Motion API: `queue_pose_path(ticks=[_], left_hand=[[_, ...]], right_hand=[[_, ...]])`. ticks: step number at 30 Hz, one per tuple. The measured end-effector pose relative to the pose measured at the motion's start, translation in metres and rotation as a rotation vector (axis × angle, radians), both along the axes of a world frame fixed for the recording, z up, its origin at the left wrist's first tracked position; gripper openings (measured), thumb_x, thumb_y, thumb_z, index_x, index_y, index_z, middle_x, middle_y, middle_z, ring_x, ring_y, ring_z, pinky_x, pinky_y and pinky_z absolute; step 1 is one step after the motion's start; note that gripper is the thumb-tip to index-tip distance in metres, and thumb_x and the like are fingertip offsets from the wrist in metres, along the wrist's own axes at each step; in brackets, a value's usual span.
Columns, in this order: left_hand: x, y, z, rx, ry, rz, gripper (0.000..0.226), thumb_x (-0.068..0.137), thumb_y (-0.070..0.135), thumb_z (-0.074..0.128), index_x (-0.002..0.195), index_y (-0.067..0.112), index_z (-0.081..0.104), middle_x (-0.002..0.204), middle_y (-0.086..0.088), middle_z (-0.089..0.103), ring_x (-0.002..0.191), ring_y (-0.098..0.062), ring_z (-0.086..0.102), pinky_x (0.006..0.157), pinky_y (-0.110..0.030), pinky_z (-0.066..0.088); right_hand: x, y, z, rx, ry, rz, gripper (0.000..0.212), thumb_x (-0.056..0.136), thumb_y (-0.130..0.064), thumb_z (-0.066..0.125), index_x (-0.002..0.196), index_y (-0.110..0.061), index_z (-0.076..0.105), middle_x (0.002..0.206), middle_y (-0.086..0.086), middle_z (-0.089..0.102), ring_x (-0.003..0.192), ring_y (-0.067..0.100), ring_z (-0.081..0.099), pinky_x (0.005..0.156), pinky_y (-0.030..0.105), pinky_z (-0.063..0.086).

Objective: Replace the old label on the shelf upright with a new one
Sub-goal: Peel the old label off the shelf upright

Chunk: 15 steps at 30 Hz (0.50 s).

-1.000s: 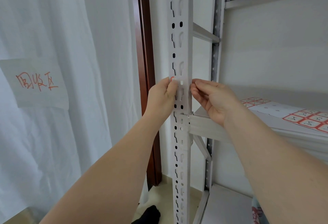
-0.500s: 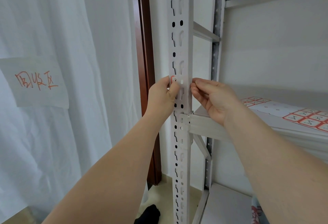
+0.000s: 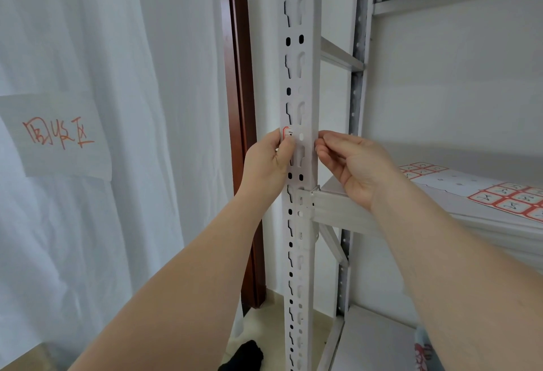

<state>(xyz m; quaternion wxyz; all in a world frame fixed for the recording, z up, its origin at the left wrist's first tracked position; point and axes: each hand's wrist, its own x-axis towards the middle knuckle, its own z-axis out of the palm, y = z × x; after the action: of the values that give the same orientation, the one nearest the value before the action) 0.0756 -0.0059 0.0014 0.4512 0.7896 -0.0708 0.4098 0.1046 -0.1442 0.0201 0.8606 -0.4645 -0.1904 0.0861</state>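
Note:
A white perforated shelf upright [image 3: 299, 71] rises through the middle of the view. A small white label with a red border [image 3: 295, 135] lies across its front face at hand height. My left hand [image 3: 264, 162] grips the upright's left edge, its thumb on the label's left end. At the upright's right edge, my right hand [image 3: 352, 162] pinches the label's right end between thumb and fingertips. Part of the label is hidden under my left thumb.
A sheet of red-bordered labels [image 3: 511, 198] lies on the shelf board [image 3: 346, 212] to the right. A white curtain with a paper sign in red writing [image 3: 58, 135] hangs at left, next to a brown door frame [image 3: 241, 106]. A black object [image 3: 244, 356] lies on the floor.
My left thumb has slipped slightly down, so more of the label's red corner shows. Both hands stay at the same spot on the upright.

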Motion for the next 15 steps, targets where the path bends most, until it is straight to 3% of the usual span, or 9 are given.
queue_pose_path(ticks=[7,15], left_hand=[[-0.0009,-0.0042,0.0,-0.017,-0.003,0.024,0.039,0.098,0.03,0.047,0.062,0.017,0.038,0.056,0.009,0.033,0.054,-0.009,0.029,0.048,-0.017,0.026],[0.0021,-0.0039,0.0015,-0.016,-0.016,0.042,0.036,0.099,0.025,0.045,0.066,0.01,0.04,0.057,0.004,0.032,0.056,-0.013,0.028,0.045,-0.018,0.024]], right_hand=[[0.0012,-0.0001,0.0003,0.011,0.002,0.006,0.01,0.09,-0.002,0.058,0.086,-0.001,0.066,0.06,0.002,0.068,0.055,0.006,0.064,0.057,0.012,0.053],[0.0013,0.0001,0.0001,0.014,0.001,0.009,0.009,0.091,-0.001,0.057,0.087,0.0,0.066,0.059,0.002,0.068,0.054,0.005,0.064,0.056,0.012,0.053]])
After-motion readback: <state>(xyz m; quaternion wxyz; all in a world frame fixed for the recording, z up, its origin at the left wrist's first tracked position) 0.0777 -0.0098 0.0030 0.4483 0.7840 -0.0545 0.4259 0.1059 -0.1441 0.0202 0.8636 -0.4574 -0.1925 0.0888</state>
